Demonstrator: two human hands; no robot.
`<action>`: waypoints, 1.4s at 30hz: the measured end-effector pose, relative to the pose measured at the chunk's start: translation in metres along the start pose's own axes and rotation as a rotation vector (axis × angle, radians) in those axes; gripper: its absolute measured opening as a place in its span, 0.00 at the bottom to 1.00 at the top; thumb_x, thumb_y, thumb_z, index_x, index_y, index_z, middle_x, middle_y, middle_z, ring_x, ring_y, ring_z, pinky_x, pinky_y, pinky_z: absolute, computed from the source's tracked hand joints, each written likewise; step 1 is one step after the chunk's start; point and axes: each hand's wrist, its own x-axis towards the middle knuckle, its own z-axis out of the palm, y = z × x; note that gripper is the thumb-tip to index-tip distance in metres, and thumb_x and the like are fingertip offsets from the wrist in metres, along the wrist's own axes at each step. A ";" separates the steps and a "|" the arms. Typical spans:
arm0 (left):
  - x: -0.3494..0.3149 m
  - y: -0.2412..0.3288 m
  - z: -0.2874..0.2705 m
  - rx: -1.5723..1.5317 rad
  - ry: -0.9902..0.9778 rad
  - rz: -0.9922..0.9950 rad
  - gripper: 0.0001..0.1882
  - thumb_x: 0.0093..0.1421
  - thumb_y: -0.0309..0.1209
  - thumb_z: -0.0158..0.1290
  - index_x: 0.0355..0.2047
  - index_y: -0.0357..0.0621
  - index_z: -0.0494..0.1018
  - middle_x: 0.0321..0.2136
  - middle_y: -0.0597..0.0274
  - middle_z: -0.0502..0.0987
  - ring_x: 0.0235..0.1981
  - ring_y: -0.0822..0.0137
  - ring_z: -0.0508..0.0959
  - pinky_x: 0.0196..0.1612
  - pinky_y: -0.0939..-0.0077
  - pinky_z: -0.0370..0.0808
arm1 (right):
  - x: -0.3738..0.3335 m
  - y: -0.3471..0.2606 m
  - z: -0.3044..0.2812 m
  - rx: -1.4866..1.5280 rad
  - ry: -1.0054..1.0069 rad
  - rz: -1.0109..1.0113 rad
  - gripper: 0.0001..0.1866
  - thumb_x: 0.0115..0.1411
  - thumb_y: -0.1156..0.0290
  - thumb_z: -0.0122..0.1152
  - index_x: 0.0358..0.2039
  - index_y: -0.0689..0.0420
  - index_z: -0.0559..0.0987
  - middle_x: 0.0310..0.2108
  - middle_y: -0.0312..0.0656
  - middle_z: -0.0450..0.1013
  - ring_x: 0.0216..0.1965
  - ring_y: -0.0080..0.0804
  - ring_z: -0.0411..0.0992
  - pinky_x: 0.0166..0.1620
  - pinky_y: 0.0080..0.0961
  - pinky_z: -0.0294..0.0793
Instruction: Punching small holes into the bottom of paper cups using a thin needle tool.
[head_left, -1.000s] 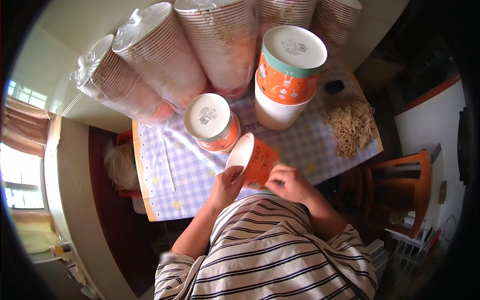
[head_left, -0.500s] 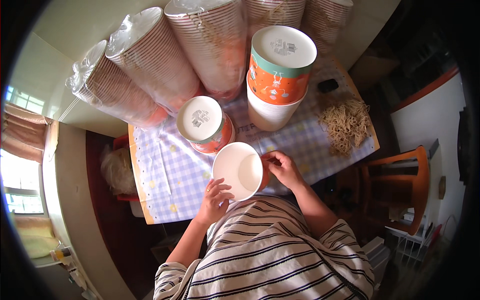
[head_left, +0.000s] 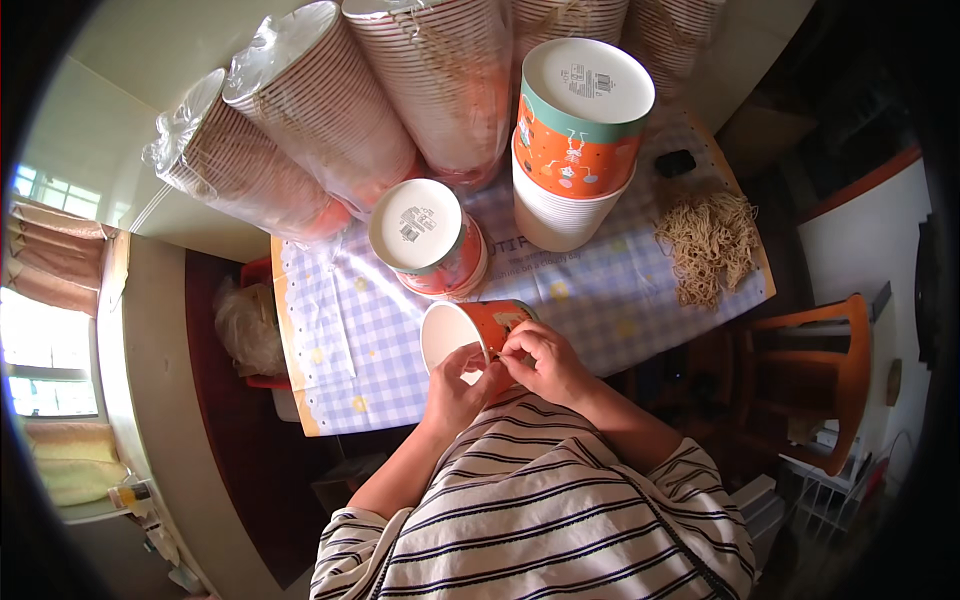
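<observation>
At the table's near edge, an orange paper bucket [head_left: 446,334] with a white inside lies tilted, its mouth turned to the left. My left hand [head_left: 462,392] has its thumb and fingers closed on the bucket's rim, partly inside the mouth. Right beside it, my right hand [head_left: 543,362] pinches at the outer wall near that rim; its fingers hide whatever small thing is between them. Just beyond stands a short stack of upside-down buckets [head_left: 416,226]. Farther right is a taller stack, an orange and green bucket [head_left: 578,150] on top and white ones below.
Several tall stacks of buckets wrapped in clear plastic [head_left: 320,110] line the back of the table. A heap of beige cords [head_left: 708,245] lies at the right, near a small black object [head_left: 675,163]. A checked cloth [head_left: 370,375] covers the table. An orange-brown chair [head_left: 855,380] stands to the right.
The bucket has turned from mouth-up to lying tilted, mouth leftward. Both hands have come together at its rim. The whole view has shifted slightly.
</observation>
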 end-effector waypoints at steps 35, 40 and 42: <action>-0.001 0.006 0.001 0.186 0.186 0.124 0.21 0.51 0.21 0.58 0.47 0.38 0.71 0.26 0.59 0.80 0.26 0.74 0.79 0.32 0.81 0.77 | -0.001 0.001 0.010 -0.331 -0.048 -0.114 0.08 0.44 0.73 0.64 0.22 0.56 0.71 0.24 0.39 0.66 0.28 0.38 0.69 0.34 0.34 0.67; -0.002 0.006 0.002 0.187 0.186 0.134 0.21 0.51 0.21 0.58 0.47 0.38 0.71 0.26 0.59 0.80 0.26 0.75 0.79 0.32 0.81 0.77 | -0.003 0.002 0.009 -0.334 -0.075 -0.090 0.09 0.44 0.74 0.64 0.23 0.55 0.71 0.25 0.40 0.66 0.30 0.38 0.69 0.35 0.35 0.67; -0.003 0.005 0.003 0.190 0.185 0.140 0.22 0.51 0.21 0.58 0.47 0.38 0.71 0.26 0.59 0.80 0.26 0.75 0.79 0.32 0.81 0.77 | -0.003 0.002 0.008 -0.342 -0.095 -0.075 0.09 0.44 0.74 0.63 0.23 0.55 0.71 0.26 0.40 0.67 0.31 0.39 0.69 0.37 0.35 0.67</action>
